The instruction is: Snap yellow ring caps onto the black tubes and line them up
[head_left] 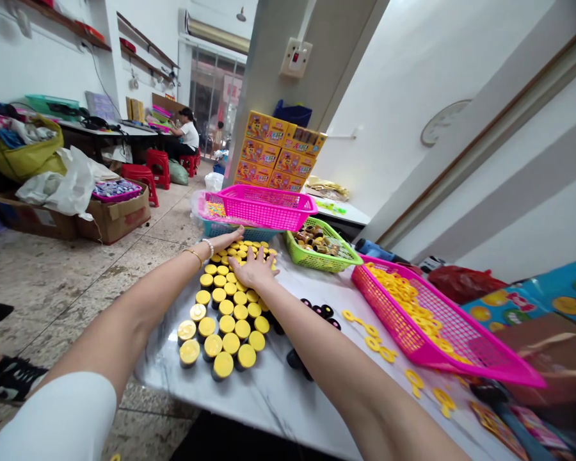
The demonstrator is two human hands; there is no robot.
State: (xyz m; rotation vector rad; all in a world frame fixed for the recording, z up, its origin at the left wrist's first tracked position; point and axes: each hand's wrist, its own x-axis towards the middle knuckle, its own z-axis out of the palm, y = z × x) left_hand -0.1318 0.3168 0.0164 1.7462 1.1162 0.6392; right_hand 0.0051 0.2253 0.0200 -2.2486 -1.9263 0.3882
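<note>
I'm spreading the right hand (pixel 255 269) over the yellow-topped tubs (pixel 228 324) and stretching the left hand (pixel 228 239) along their far left edge; neither is gripping anything. The tubs are standing on the table (pixel 288 410) under and nearer than the hands. I'm judging the grouping mostly done: near tubs are leaving gaps, while black pieces (pixel 326 312) are lying loose right of the right hand.

The left arm (pixel 141 307) wears a white sleeve (pixel 62 419), pale beaded bracelet (pixel 210 247) and golden bangle (pixel 196 256).
</note>
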